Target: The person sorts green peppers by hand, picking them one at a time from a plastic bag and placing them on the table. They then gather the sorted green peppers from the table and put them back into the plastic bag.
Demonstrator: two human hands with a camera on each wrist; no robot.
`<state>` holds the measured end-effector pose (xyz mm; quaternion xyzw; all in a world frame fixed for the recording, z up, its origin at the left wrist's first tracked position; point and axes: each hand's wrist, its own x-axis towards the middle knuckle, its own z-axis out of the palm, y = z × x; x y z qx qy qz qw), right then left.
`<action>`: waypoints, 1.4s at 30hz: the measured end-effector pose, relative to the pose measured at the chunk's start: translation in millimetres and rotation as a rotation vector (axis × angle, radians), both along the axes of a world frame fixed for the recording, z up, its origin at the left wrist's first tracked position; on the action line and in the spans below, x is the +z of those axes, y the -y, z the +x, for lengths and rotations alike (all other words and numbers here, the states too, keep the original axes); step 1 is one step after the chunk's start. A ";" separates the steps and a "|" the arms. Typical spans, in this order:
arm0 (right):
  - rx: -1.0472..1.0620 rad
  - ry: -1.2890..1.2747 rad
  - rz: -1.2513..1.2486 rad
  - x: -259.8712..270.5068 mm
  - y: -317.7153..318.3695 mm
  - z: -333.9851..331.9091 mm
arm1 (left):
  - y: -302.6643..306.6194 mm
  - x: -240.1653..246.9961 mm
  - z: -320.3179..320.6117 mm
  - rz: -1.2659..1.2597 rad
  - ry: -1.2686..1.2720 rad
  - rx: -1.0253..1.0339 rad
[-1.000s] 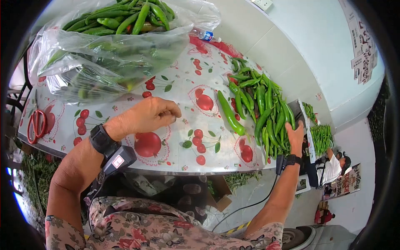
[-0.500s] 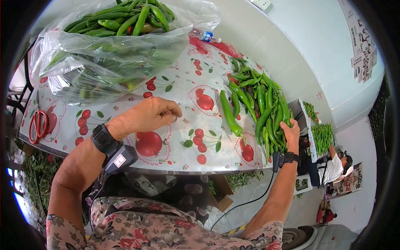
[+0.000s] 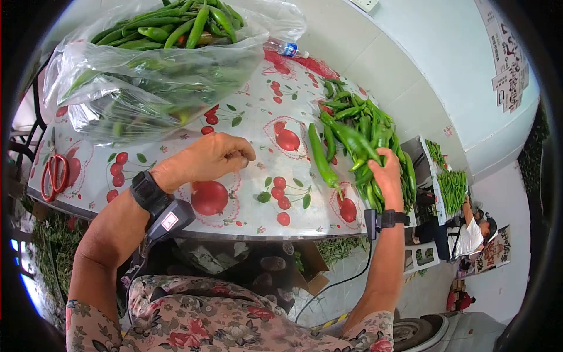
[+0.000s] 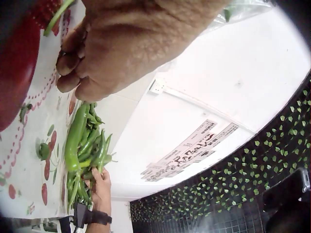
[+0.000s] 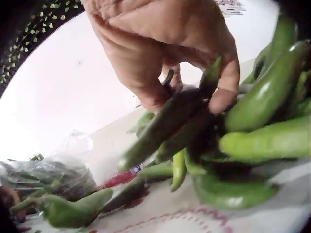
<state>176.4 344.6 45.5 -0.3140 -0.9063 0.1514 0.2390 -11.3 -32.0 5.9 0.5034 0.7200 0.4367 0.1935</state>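
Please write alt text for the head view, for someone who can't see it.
A person's right hand holds green chili peppers over a pile on a fruit-patterned tablecloth; the left hand is empty and loosely curled. Red-handled scissors and a plastic bag of chili peppers lie at left.

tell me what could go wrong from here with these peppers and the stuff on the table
The right hand grips peppers by one end, so one might slip out.

The pile lies close to the edge of the table, so a nudge could send some over.

The scissors also lie near an edge, and a stray bump might knock them off.
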 end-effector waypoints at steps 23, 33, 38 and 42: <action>0.550 0.042 0.013 12.1 97.9 -40.7 | 2.7 -0.9 -1.6 0.027 -0.044 -0.018; 0.329 0.013 -0.256 9.5 120.7 -12.8 | 0.3 -8.5 -3.2 0.107 -0.072 -0.007; 0.257 0.370 -0.085 3.0 147.6 -10.5 | 1.0 -4.2 -1.4 0.055 -0.056 -0.008; 0.290 0.342 -0.122 1.0 159.3 -12.6 | 2.6 -0.5 0.8 0.022 -0.023 0.006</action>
